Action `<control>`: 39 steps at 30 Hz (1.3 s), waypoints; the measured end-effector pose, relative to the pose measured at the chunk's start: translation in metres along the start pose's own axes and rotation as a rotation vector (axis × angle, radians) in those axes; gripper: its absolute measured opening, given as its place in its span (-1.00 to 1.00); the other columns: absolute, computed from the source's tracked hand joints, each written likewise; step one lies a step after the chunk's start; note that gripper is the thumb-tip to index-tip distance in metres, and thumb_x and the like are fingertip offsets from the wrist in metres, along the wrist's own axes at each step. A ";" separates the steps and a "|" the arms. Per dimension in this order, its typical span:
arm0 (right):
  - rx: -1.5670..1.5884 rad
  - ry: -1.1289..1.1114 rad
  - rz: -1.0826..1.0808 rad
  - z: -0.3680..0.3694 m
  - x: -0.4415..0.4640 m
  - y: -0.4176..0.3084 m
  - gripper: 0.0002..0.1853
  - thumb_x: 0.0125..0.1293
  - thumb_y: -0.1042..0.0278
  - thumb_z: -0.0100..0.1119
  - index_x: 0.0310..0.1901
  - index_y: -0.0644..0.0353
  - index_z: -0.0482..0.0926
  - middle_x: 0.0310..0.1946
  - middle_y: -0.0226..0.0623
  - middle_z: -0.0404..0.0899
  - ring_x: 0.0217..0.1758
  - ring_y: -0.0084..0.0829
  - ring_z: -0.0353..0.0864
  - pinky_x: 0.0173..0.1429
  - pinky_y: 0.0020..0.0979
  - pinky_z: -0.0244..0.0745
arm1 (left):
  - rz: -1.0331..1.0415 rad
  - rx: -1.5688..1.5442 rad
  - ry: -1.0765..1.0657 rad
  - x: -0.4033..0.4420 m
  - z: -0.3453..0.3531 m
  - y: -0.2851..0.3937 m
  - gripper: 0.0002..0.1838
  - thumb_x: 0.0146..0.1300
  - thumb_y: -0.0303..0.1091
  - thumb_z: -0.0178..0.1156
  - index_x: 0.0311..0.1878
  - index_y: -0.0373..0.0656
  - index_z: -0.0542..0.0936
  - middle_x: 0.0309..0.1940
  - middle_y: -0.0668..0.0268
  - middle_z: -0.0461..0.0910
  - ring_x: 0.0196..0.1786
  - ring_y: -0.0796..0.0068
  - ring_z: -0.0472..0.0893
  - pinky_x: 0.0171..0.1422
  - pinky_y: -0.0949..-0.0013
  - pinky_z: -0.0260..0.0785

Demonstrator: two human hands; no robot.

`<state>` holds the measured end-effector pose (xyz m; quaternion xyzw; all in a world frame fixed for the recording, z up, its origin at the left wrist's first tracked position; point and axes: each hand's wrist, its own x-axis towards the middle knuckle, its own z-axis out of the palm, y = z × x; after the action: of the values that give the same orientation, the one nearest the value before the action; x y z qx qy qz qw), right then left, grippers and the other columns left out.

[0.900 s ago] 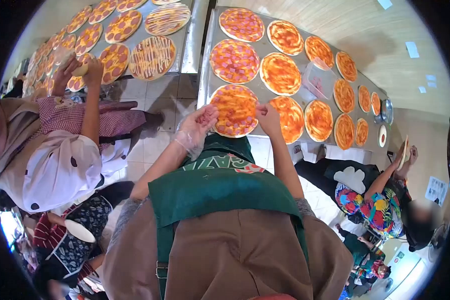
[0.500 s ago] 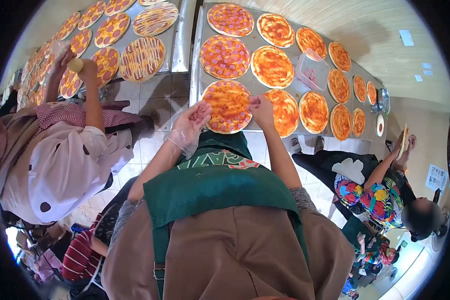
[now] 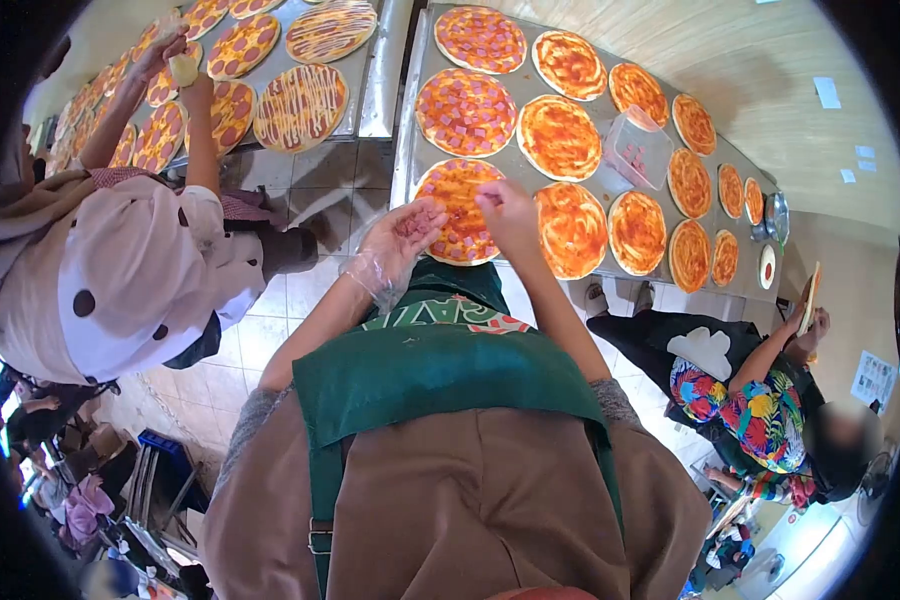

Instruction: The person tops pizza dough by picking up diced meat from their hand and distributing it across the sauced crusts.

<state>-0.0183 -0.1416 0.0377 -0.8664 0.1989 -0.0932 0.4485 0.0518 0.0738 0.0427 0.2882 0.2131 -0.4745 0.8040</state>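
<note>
My left hand (image 3: 400, 237), in a clear plastic glove, is cupped around diced ham (image 3: 410, 226) at the left rim of a pizza (image 3: 458, 190). That pizza has red sauce and ham cubes, mostly around its border. Above its right side, my right hand (image 3: 511, 217) has its fingertips pinched together; what they hold, if anything, is too small to make out. Just beyond lies a pizza (image 3: 466, 112) covered in ham cubes. A sauced pizza base (image 3: 571, 230) is right of my right hand.
A clear plastic tub (image 3: 637, 148) with some ham stands among sauced bases on the metal table (image 3: 410, 150). On the left, a person (image 3: 140, 270) works over another table of topped pizzas. A person in a floral shirt (image 3: 765, 410) holds a flat base (image 3: 810, 298) at right.
My right hand has moved inward and slightly up over the pizza. My left hand stays cupped at the rim. The whole view has shifted a little; the person at left has moved their hands.
</note>
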 end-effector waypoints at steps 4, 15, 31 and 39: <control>0.009 -0.168 -0.229 0.009 -0.009 -0.054 -0.69 0.16 0.36 0.37 -0.05 0.19 0.63 -0.14 -0.16 0.62 0.02 -0.10 0.60 0.07 -0.20 0.53 | 0.000 -0.025 -0.049 0.003 0.003 -0.006 -0.61 0.46 -0.27 0.10 0.20 -0.35 0.53 0.07 0.06 0.64 0.17 0.23 0.63 0.33 0.25 0.47; -0.110 -0.206 -0.364 0.022 -0.018 -0.053 -0.67 0.13 0.48 0.30 -0.02 0.19 0.62 -0.14 -0.11 0.62 -0.04 -0.10 0.63 0.05 -0.19 0.55 | -0.024 -0.143 -0.174 0.009 -0.013 -0.016 -0.70 0.46 -0.28 0.10 0.10 -0.30 0.56 -0.03 0.16 0.66 0.10 0.32 0.63 0.32 0.23 0.45; 0.920 -0.550 0.456 -0.006 -0.008 -0.037 -0.69 0.45 0.31 0.22 0.14 0.23 0.58 -0.17 -0.42 0.66 -0.19 -0.63 0.60 -0.08 -0.58 0.53 | 0.005 -0.017 -0.141 -0.006 0.001 -0.008 -0.53 0.51 -0.24 0.02 0.33 -0.36 0.44 0.16 0.12 0.59 0.21 0.30 0.60 0.36 0.32 0.45; 0.643 -0.497 0.424 -0.005 -0.001 -0.008 -0.71 0.35 0.17 0.35 -0.06 0.20 0.69 -0.35 -0.49 0.66 -0.38 -0.66 0.59 -0.24 -0.56 0.51 | 0.000 -0.036 -0.082 -0.004 -0.009 -0.006 -0.54 0.50 -0.27 0.04 0.33 -0.38 0.44 0.22 0.04 0.57 0.28 0.23 0.57 0.37 0.30 0.45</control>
<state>-0.0187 -0.1402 0.0473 -0.6193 0.2192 0.1545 0.7379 0.0445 0.0804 0.0369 0.2539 0.1888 -0.4821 0.8170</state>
